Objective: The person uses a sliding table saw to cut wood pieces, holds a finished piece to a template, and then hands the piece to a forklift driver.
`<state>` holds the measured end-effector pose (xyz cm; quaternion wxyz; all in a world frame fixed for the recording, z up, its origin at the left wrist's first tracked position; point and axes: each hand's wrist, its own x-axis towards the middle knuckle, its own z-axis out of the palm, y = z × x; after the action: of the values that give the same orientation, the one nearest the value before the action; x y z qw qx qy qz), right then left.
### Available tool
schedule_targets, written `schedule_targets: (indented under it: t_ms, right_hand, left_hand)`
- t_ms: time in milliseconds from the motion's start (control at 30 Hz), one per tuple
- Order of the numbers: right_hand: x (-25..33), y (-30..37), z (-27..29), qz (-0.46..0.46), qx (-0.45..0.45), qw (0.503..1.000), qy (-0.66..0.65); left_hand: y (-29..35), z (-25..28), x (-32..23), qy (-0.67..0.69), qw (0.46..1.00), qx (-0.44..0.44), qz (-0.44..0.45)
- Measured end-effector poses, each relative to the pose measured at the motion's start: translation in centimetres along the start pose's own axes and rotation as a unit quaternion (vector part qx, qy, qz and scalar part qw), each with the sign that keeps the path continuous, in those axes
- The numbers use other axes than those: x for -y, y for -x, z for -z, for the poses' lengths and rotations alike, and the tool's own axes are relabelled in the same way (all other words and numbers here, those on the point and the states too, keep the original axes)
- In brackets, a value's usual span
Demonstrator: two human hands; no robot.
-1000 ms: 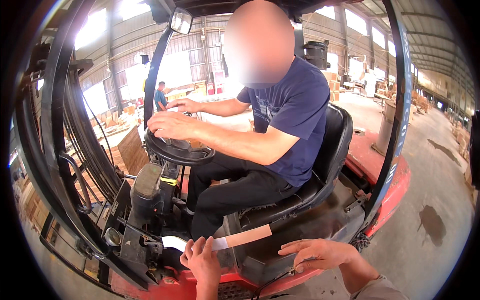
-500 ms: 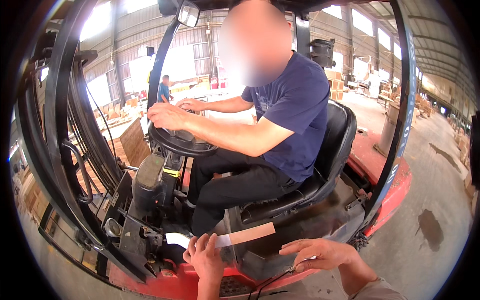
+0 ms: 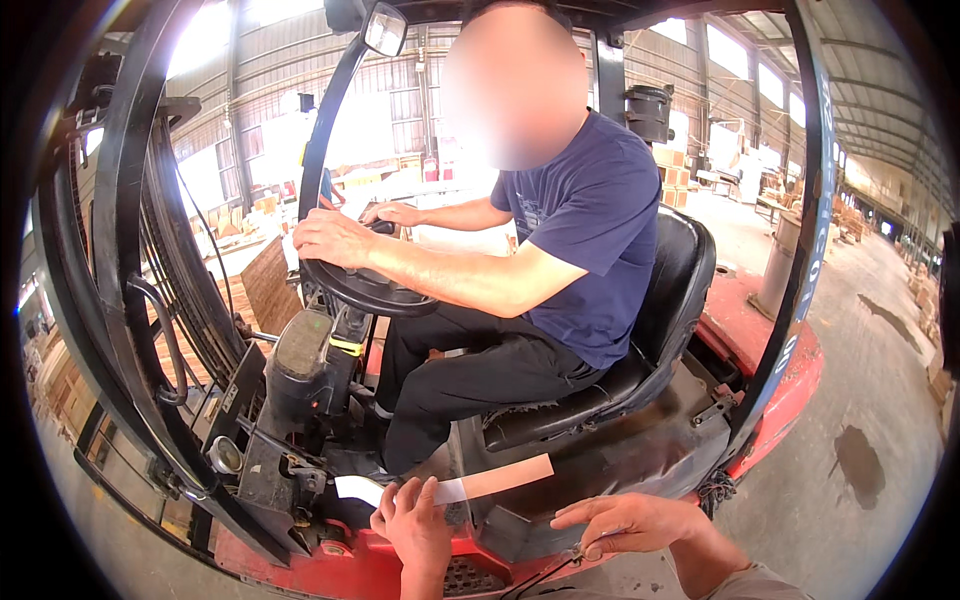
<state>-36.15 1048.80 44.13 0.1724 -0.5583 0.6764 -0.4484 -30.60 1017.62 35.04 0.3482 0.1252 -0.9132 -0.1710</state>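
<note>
My left hand (image 3: 415, 528) is closed around the middle of a thin flat strip (image 3: 508, 476), holding it low in front of the forklift's step. The strip is tan at its right end and white toward the left, where it bends. At the lower right, my right hand (image 3: 630, 527) has its fingers bent toward the thumb, index finger stretched to the left. A thin dark cord (image 3: 545, 574) with a small metallic end runs down from beneath these fingers; the hand seems to grip it.
Before me stands a red and black forklift (image 3: 260, 560). A person in a dark blue shirt (image 3: 600, 240) sits on its black seat, hands on the steering wheel (image 3: 370, 292). Mast posts (image 3: 125, 230) rise at left. Stacked boards and boxes lie beyond; the concrete floor (image 3: 840, 400) stretches right.
My right hand has shifted slightly left and down with the cord. My left hand still holds the strip, almost unmoved. A distant person in blue is now mostly behind the post.
</note>
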Motion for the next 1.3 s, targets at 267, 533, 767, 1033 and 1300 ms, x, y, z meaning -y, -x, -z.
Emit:
schedule_targets:
  t_ms: [267,533,767,1033,1300]
  right_hand:
    - [-0.7,0.2,-0.5,0.001,0.0,1.0,0.001]
    - [-1.1,0.6,-0.8,-0.016,0.001,1.0,-0.019]
    - [-1.2,0.4,-1.1,-0.034,0.012,0.999,-0.025]
    - [-2.0,-0.8,-1.9,-0.018,0.03,0.999,-0.023]
    - [-2.3,0.3,-2.0,-0.059,0.019,0.998,-0.034]
  left_hand:
    - [-0.6,0.2,-0.8,-0.017,1.0,-0.007,-0.015]
    - [-0.6,-0.3,-0.9,0.007,1.0,0.002,-0.018]
    - [-1.0,-0.1,-1.2,-0.02,1.0,-0.005,-0.02]
    - [-1.8,1.2,-1.0,-0.036,0.999,-0.018,-0.02]
    - [-6.7,1.9,-1.4,-0.043,0.996,-0.062,-0.05]
